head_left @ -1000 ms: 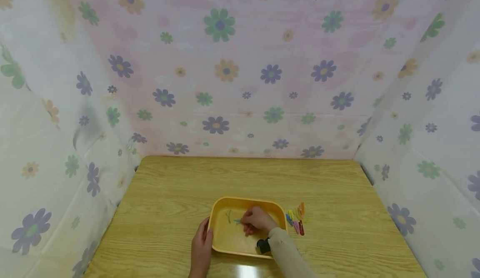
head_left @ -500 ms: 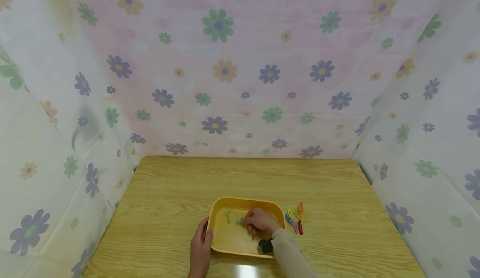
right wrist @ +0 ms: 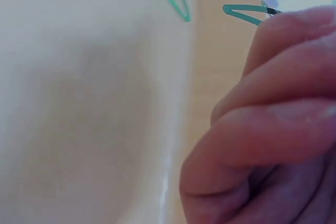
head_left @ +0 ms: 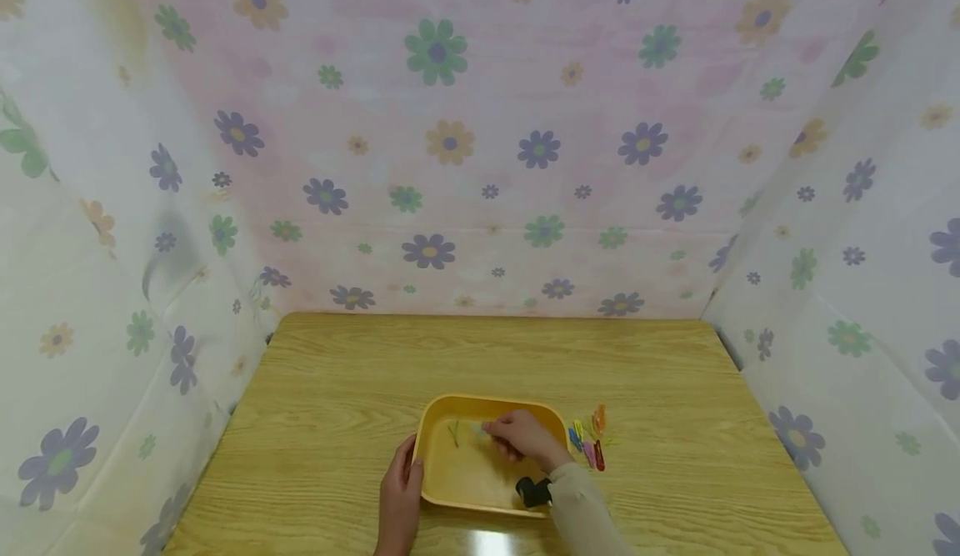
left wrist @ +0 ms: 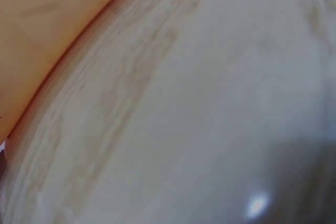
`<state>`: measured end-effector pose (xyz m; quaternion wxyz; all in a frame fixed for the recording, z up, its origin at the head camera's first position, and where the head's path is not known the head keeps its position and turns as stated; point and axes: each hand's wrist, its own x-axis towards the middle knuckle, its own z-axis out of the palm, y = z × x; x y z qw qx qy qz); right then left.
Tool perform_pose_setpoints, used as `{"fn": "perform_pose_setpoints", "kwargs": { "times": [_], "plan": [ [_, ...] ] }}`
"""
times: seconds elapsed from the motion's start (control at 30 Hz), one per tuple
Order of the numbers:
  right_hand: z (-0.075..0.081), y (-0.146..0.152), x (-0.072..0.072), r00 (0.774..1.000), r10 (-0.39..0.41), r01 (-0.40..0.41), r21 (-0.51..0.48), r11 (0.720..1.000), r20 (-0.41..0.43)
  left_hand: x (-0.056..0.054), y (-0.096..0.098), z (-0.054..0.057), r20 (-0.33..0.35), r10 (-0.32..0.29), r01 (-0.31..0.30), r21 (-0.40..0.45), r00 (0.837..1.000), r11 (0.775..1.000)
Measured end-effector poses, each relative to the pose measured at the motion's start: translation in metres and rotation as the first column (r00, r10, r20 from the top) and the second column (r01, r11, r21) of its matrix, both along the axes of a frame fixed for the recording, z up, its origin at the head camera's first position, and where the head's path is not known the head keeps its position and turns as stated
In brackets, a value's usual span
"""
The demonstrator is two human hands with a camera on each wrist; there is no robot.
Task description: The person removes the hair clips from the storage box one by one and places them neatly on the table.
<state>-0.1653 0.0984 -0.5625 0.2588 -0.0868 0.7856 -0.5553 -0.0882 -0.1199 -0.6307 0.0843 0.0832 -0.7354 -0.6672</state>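
A yellow tray [head_left: 491,402] stands near the front of the wooden table. My left hand [head_left: 400,493] grips its left side, thumb by the rim and fingers along the outer wall. In the left wrist view only the orange-looking tray wall [left wrist: 47,19] and the tabletop show. Over the tray, my right hand [head_left: 521,437] pinches a teal snap hair clip [right wrist: 244,10] by one end, its narrow tip pointing out, the other fingers curled. A green hair clip [head_left: 454,433] lies in the left part of the tray, also visible in the right wrist view.
Just right of the tray, several hair clips lie in a loose cluster on the table, among them an orange clip [head_left: 599,418], a blue clip [head_left: 575,439] and a red clip [head_left: 599,456]. Flower-printed cloth [head_left: 480,206] encloses the table's back and sides.
My right hand has risen slightly and turned within the tray area, the teal hair clip moving up with it. My left hand keeps its grip on the tray.
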Motion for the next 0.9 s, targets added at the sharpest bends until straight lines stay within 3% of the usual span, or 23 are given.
{"fn": "perform_pose_setpoints", "kwargs": {
  "times": [0.37, 0.6, 0.9],
  "plan": [
    [0.010, 0.002, 0.005, 0.999, -0.050, 0.051, -0.097, 0.994, 0.015, 0.000, 0.000, -0.001, -0.025, -0.012, 0.012, 0.011, 1.000, 1.000],
    [0.019, 0.007, 0.013, 0.996, -0.075, 0.080, -0.132, 0.988, 0.049, 0.000, 0.001, 0.001, 0.005, 0.001, -0.001, 0.009, 1.000, 1.000],
    [0.030, 0.011, 0.024, 0.994, -0.089, 0.100, -0.180, 0.979, 0.068, 0.000, 0.000, 0.000, -0.018, -0.004, 0.004, -0.023, 1.000, 1.000]
  ]
}}
